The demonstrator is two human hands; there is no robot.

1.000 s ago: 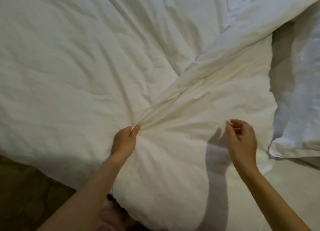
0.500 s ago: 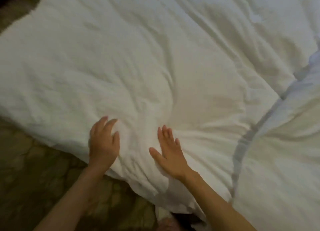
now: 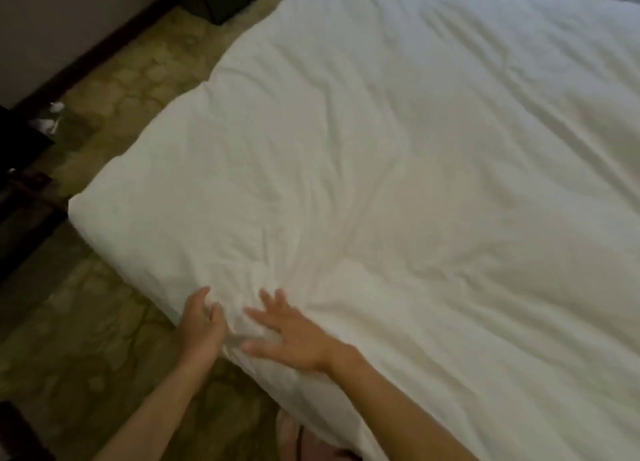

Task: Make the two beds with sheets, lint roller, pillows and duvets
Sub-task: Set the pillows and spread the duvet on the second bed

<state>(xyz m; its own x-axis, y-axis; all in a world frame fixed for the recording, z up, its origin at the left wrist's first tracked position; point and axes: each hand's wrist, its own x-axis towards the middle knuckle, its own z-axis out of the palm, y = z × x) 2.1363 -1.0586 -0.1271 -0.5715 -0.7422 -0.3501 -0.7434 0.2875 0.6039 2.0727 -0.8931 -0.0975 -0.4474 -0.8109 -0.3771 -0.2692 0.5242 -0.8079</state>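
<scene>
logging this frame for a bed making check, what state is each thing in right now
duvet, spread flat over the bed, creased around the hands
left hand, fingers curled round a fold at the duvet's near edge
right hand, flat on the duvet, fingers spread
white scraps, lying loose on the carpet near the wall
</scene>
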